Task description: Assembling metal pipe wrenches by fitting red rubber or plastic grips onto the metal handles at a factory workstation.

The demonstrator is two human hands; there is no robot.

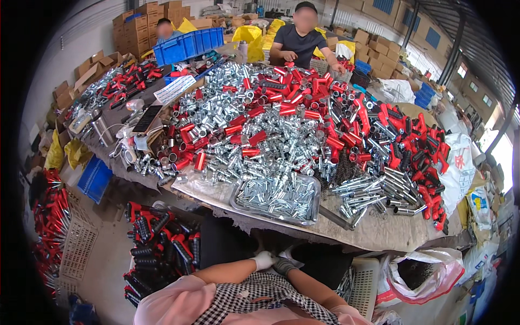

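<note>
My left hand [264, 260], in a white glove, is low in front of my checked apron. My right hand [283, 266], in a grey glove, is right beside it, and the two almost touch. Both are small in the picture and their fingers cannot be made out; no held object shows. Nearest above them, on the table's front edge, is a clear tray [316, 208] of small silver pins. Behind the tray spreads a large heap of silver metal fittings [281, 138] mixed with red sleeves [257, 138].
Steel tubes [379, 189] and red-and-black handles [398, 138] cover the table's right side. A crate [364, 287] and an open white sack [387, 279] stand at my right. Black-and-red grips [160, 244] are piled at my left. Another person [302, 40] works across the table.
</note>
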